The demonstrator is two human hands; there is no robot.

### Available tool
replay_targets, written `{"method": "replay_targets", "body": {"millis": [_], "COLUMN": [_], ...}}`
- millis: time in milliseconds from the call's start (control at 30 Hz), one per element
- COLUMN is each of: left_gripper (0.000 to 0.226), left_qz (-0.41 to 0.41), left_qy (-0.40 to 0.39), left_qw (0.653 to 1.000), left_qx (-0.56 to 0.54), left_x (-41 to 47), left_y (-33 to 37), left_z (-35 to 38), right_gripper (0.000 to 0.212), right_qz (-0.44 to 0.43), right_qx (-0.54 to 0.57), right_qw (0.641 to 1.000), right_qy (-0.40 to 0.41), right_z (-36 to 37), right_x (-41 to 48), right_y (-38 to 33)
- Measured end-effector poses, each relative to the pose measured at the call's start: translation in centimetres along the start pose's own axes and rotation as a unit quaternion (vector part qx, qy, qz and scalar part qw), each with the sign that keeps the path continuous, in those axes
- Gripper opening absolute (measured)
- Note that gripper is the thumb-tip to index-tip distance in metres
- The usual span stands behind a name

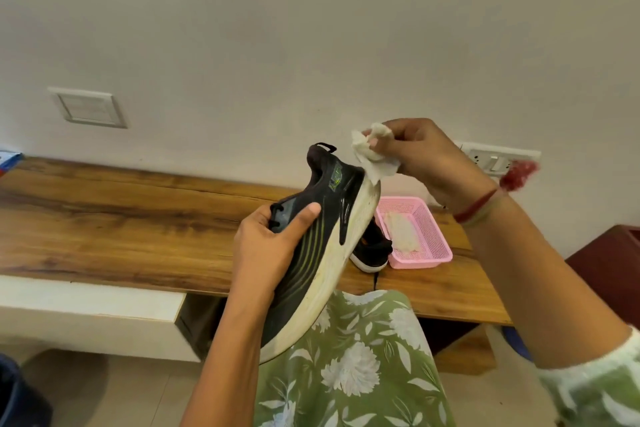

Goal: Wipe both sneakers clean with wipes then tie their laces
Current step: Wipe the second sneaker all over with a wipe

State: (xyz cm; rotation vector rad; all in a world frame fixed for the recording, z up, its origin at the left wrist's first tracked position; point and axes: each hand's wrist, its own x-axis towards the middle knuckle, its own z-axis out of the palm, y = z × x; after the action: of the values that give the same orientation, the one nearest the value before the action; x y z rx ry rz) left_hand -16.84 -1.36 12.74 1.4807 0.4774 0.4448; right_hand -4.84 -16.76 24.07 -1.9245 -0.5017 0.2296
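Grips a black mesh sneaker with green stripes and a thick cream-white sole in the left hand, fingers curled round the lace area and thumb laid flat along the side. Holds it tilted above the lap, heel up toward 1 o'clock, toe down toward 7 o'clock, sole turned to the right. Pinches a crumpled white wipe in the right hand, at 1 o'clock from the shoe's middle, the wipe's lower edge meeting the sole at the heel. Wears a red thread band on the right wrist. Partly hidden behind the held shoe, at its 4 o'clock: a second black sneaker with a white sole, resting on the long brown wooden worktop, one black lace hanging over the front edge. Just beside it at 3 o'clock: a pink perforated plastic basket holding a pile of white wipes. On the wall at 10 o'clock: a white switch plate; at 3 o'clock, a second switch plate. At 6 o'clock: a green garment with white flowers.
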Motion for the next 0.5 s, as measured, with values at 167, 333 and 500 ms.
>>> {"method": "replay_targets", "body": {"millis": [167, 333, 500], "left_gripper": [0.049, 0.039, 0.037], "left_qz": [0.011, 0.007, 0.016], "left_qy": [0.016, 0.060, 0.099], "left_qw": [1.000, 0.997, 0.992], "left_qx": [-0.016, -0.044, -0.071], "left_x": [-0.3, -0.5, -0.6], "left_y": [0.2, 0.3, 0.2], "left_z": [0.2, 0.7, 0.8], "right_gripper": [0.017, 0.032, 0.034], "right_qz": [-0.011, -0.105, -0.180], "right_qx": [-0.343, -0.377, -0.427], "right_qw": [0.939, 0.916, 0.884], "right_qy": [-0.026, 0.090, 0.061], "right_z": [0.1, 3.3, 6.4], "right_x": [1.6, -1.5, -4.7], "right_y": [-0.4, 0.4, 1.8]}}
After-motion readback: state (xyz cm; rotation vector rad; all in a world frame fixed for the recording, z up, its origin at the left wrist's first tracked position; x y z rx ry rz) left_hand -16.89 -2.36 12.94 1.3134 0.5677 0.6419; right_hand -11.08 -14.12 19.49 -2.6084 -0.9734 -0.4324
